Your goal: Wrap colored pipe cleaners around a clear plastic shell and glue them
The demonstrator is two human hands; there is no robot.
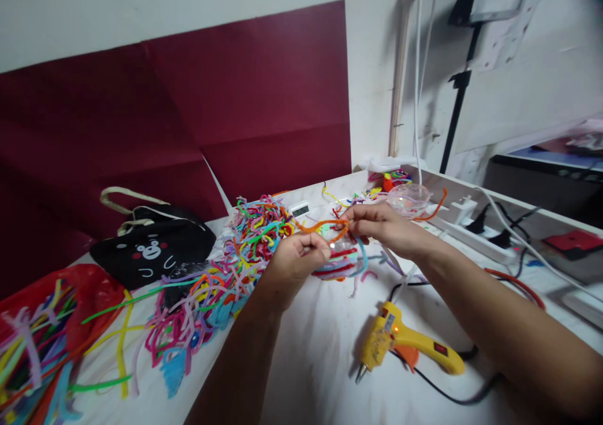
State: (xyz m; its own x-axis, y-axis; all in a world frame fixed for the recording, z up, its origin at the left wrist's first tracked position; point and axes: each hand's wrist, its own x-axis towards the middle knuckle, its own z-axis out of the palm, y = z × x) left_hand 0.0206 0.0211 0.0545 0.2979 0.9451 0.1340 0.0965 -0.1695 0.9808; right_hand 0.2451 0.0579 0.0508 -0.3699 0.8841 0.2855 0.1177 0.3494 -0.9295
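Note:
Near the middle of the view, my left hand (301, 258) is closed round the left side of a clear rounded piece (336, 263) covered with red, purple and blue fuzzy strips. My right hand (377, 226) pinches an orange pipe cleaner (313, 226) at the top of that piece. The orange strip bends and its loose end points left above my left hand. A light blue strip (362, 258) curves down on the right side of the piece. My fingers hide part of where the strips meet.
A yellow glue gun (387, 337) lies on the white table (311, 362), its cord trailing right. Pipe cleaners (264, 224) are heaped at left, beside a black bag (155, 246) and a red bag (97, 293). A power strip (480, 240) and clear plastic pieces (409, 200) lie at right.

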